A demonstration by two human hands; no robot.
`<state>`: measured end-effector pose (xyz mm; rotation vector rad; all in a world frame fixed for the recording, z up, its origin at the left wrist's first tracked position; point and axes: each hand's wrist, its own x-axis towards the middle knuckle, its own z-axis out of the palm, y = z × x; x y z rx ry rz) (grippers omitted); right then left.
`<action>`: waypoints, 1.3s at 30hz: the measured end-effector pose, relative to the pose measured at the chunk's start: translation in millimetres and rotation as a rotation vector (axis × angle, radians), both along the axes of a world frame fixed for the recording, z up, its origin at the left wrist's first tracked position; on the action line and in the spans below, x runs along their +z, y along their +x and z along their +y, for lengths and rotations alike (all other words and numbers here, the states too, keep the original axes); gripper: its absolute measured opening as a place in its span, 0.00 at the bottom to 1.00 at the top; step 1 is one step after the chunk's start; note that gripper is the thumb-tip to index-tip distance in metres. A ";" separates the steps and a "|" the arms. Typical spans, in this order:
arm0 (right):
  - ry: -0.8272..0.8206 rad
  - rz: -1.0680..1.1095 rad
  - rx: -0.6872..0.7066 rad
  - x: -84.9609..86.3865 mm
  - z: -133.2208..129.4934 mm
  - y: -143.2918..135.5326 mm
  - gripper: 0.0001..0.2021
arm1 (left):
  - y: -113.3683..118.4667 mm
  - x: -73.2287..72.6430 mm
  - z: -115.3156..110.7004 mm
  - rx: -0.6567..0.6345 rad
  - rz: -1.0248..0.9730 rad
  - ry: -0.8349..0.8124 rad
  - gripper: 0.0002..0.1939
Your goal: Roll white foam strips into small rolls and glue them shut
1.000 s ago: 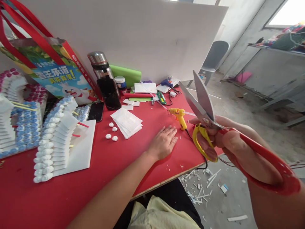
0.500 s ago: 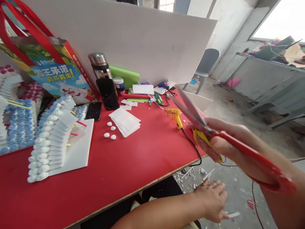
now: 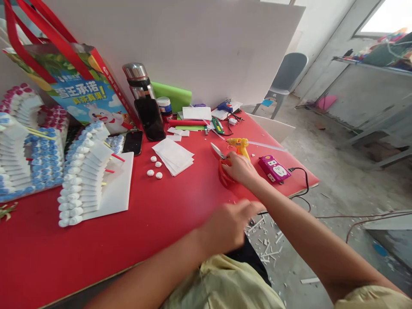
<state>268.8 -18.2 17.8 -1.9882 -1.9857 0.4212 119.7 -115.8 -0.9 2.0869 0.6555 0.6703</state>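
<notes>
My right hand (image 3: 242,168) is closed over the red-handled scissors (image 3: 219,151) at the table's right side. The blades point away to the far left, and part of the handles is hidden under my fingers. Right behind this hand lies a yellow hot glue gun (image 3: 238,145) with a clear glue stick in its back. My left hand (image 3: 227,226) hangs above the table's front edge, smeared by motion, and no object shows in it. White paper sheets (image 3: 174,156) lie left of the scissors, with several small white balls (image 3: 154,168) beside them.
A purple power box (image 3: 274,170) with a cable sits by the right edge. Fan-shaped pieces with white tips (image 3: 84,180) stand at left, near a printed bag (image 3: 93,92). Behind are a steel flask (image 3: 138,81), phone (image 3: 132,142) and green cutter (image 3: 218,126). Scraps litter the floor.
My right hand has brought the scissors from the air right of the table down and left to the tabletop. My left hand has moved left and up from over the floor. The view has shifted.
</notes>
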 end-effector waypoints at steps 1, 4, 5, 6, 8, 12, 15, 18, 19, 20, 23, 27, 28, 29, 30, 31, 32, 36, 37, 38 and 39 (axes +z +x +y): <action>0.032 -0.063 0.017 -0.3 0.5 -3.1 0.12 | -17.2 10.7 13.0 0.066 -0.013 0.066 0.25; 0.127 -0.166 0.116 6.0 -2.9 -10.2 0.16 | -64.4 30.3 53.2 0.377 -0.073 0.269 0.22; 0.130 -0.182 0.125 10.0 -5.6 -12.6 0.18 | -78.1 31.3 65.3 0.420 -0.046 0.345 0.21; 0.123 -0.198 0.119 14.3 -9.4 -15.3 0.17 | -90.5 29.6 76.0 0.441 -0.033 0.425 0.19; 0.121 -0.200 0.161 22.6 -21.4 -20.9 0.14 | -110.6 19.6 92.3 0.432 -0.005 0.527 0.16; 0.048 0.171 0.627 22.9 -59.9 -16.6 0.10 | -132.0 -11.5 105.3 0.506 0.015 0.611 0.14; -0.275 0.314 0.513 9.4 -88.4 19.4 0.14 | -137.3 -27.5 106.1 0.521 0.004 0.630 0.15; -0.869 0.159 0.315 3.8 -111.9 71.5 0.20 | -139.2 -32.1 107.3 0.646 -0.014 0.661 0.17; -0.967 -0.031 0.263 5.8 -118.0 85.3 0.20 | -139.5 -32.4 108.3 0.697 -0.018 0.677 0.18; -0.910 -0.251 0.210 9.5 -122.5 94.8 0.16 | -139.5 -32.7 109.6 0.738 -0.016 0.686 0.19; -0.553 -0.469 0.196 27.1 -121.9 90.0 0.08 | -138.4 -36.9 114.3 0.778 0.056 0.653 0.22; -0.414 -0.070 0.397 45.7 -83.4 17.1 0.18 | -136.5 -48.2 119.5 0.814 0.210 0.583 0.28; -0.232 -0.043 0.434 46.2 -68.8 -6.9 0.16 | -136.3 -50.4 119.9 0.824 0.242 0.575 0.31; -0.098 -0.016 0.458 44.5 -53.1 -30.9 0.15 | -136.3 -51.9 119.9 0.838 0.266 0.567 0.32; -0.016 0.013 0.473 40.5 -37.0 -54.0 0.15 | -136.5 -52.6 119.4 0.831 0.289 0.555 0.32; 0.047 0.037 0.463 34.3 -21.1 -75.1 0.14 | -137.0 -52.6 118.6 0.811 0.310 0.542 0.31; 0.115 0.059 0.446 26.3 -6.0 -93.5 0.11 | -138.0 -52.0 117.6 0.800 0.333 0.518 0.30; 0.204 -0.007 0.446 -14.6 38.9 -133.0 0.22 | -147.2 -47.4 115.1 0.822 0.326 0.523 0.29; 0.218 -0.031 0.412 -23.8 45.4 -134.9 0.22 | -150.4 -46.5 115.4 0.820 0.334 0.542 0.29; 0.241 -0.070 0.408 -31.5 50.1 -134.7 0.21 | -153.6 -45.7 116.0 0.816 0.349 0.555 0.29; 0.258 -0.104 0.407 -37.1 53.3 -133.1 0.21 | -156.6 -45.1 116.8 0.810 0.369 0.563 0.29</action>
